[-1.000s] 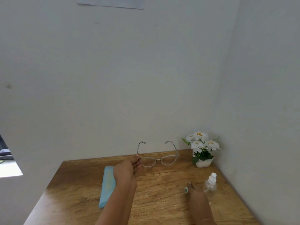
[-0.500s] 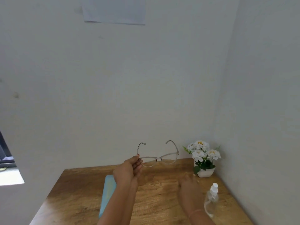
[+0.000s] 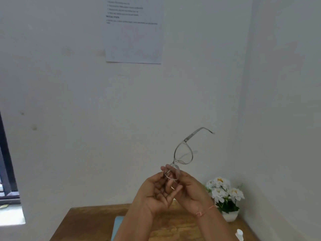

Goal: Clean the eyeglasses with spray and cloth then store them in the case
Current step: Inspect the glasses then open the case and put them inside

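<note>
Clear-framed eyeglasses (image 3: 183, 154) are held up in front of the wall, tilted with one temple arm pointing up and right. My left hand (image 3: 157, 190) and my right hand (image 3: 188, 186) meet at the lower lens and both grip the frame there. The light blue case (image 3: 116, 226) lies on the wooden table (image 3: 86, 225), mostly hidden behind my left forearm. Only the white cap of the spray bottle (image 3: 239, 234) shows at the bottom right. I see no cloth.
A white pot of white flowers (image 3: 225, 197) stands in the table's back right corner against the walls. A printed sheet (image 3: 133, 30) is stuck high on the wall. A dark window frame (image 3: 7, 164) is at the left edge.
My left hand raised the eyeglasses well above the table and tilted them. My right hand left the spray bottle area and joined the left on the frame. The view tipped upward.
</note>
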